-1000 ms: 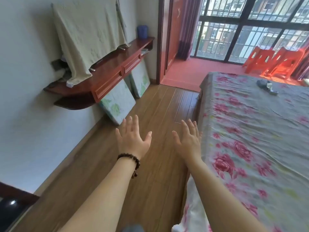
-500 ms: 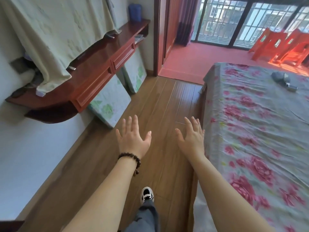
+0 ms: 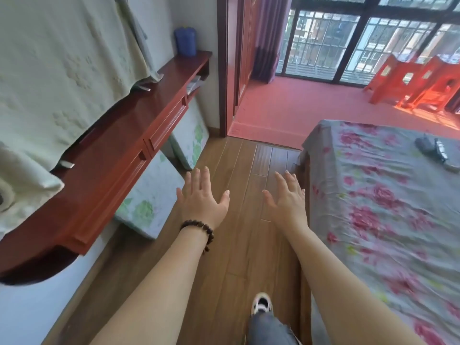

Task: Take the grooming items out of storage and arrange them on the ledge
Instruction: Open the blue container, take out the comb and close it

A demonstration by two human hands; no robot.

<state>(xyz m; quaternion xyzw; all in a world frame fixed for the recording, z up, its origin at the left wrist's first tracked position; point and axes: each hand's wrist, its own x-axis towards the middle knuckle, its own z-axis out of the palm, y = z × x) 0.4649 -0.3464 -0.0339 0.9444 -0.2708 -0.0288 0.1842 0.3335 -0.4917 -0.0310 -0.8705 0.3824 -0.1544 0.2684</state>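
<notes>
Wooden floor [image 3: 239, 170] between ledge [image 3: 139, 135] — bed [image 3: 388, 207]

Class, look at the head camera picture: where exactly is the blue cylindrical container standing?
The blue cylindrical container stands upper left in the head view, at the far end of the red-brown wooden wall ledge, against the white wall beside the doorway.

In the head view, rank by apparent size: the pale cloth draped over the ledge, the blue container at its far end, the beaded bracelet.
1. pale cloth
2. blue container
3. beaded bracelet
The container stands much farther away, so its true size against the bracelet is unsure.
</notes>
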